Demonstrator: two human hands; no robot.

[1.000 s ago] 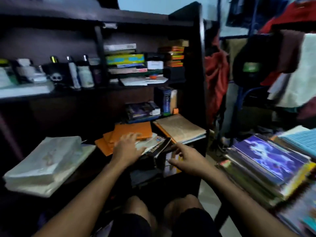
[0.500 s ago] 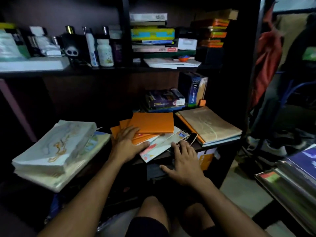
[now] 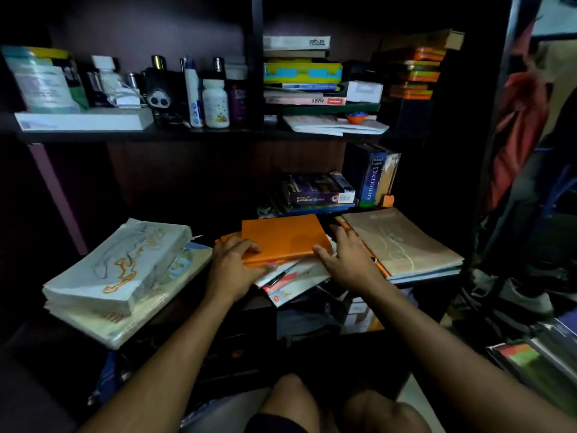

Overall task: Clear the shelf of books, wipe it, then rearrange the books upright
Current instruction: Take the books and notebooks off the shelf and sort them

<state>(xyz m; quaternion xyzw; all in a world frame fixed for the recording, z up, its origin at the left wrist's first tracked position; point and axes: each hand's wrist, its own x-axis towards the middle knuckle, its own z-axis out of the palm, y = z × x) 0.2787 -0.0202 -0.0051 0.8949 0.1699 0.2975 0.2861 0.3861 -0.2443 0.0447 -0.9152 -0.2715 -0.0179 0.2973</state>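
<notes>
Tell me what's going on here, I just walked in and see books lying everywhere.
A person is sitting in front of a dark shelf and clearing its books. Both hands are on the orange book that tops a loose pile in the middle: the left hand grips its near left corner, the right hand lies at its right edge. A white stack lies to the left and a tan book to the right. A blue dictionary stands upright at the back. Nothing looks wiped yet.
</notes>
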